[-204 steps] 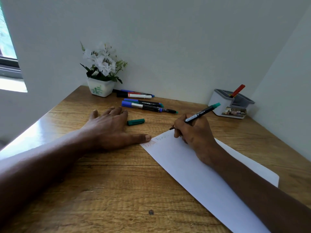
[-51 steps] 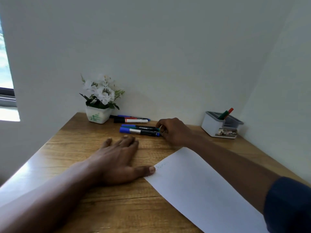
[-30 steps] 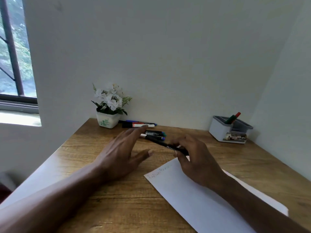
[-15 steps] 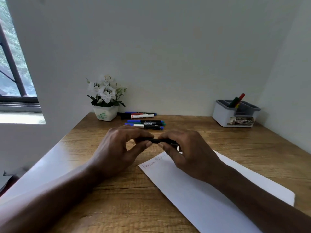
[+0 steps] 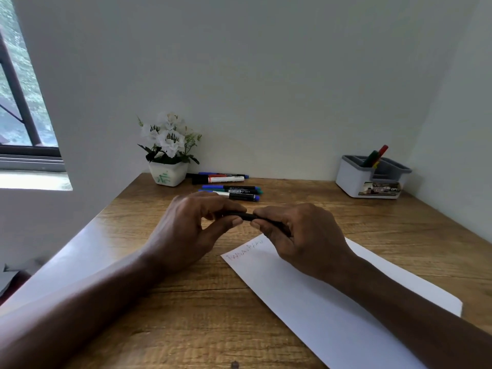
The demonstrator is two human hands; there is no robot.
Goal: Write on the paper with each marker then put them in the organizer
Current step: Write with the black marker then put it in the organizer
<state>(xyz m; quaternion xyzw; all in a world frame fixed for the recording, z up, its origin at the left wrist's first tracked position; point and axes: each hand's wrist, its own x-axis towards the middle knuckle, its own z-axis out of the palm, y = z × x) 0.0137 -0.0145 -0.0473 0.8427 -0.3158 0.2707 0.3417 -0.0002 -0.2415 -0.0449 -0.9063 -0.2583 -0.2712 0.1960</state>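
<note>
Soft daylight enters from the window (image 5: pixel 18 107) at left, laying bright glare on the desk (image 5: pixel 87 251) near edge; walls bend toward wide-angle corners, focus mildly soft.

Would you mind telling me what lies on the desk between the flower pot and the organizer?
In the head view, loose markers lie beside the flower pot; from them to the organizer, only bare wooden desk.

We see white paper (image 5: pixel 306 310) with faint red writing (image 5: pixel 245 250), a brown wood-grain table (image 5: pixel 186 315), a white-and-grey organizer (image 5: pixel 351 182) and a black marker (image 5: pixel 241 216).
</note>
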